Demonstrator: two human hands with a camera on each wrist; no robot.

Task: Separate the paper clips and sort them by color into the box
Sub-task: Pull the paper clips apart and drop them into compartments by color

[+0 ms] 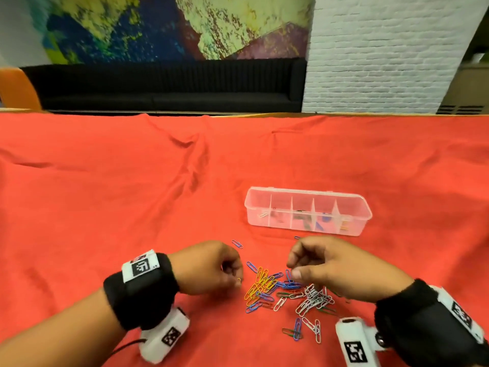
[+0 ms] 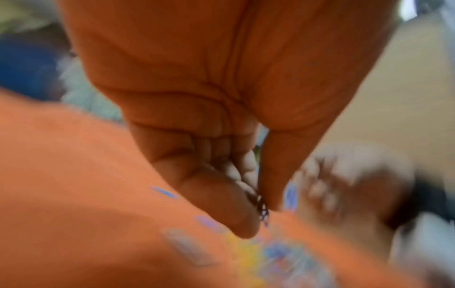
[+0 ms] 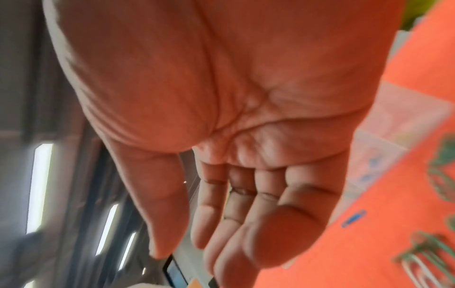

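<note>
My left hand [image 1: 211, 268] hovers at the pile of paper clips [image 1: 288, 290] on the red cloth [image 1: 105, 194], fingers curled, pinching what looks like a yellow clip [image 1: 239, 280]; my right hand [image 1: 330, 266] hangs loosely spread above the pile, holding nothing; the clear divided box [image 1: 308, 211] sits just beyond

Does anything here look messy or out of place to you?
Mostly the paper clips: they lie in a tangled, mixed-colour heap on the red cloth between both hands, with a few strays nearer the clear box. The cloth is rumpled into folds farther back. Nothing looks broken.
</note>
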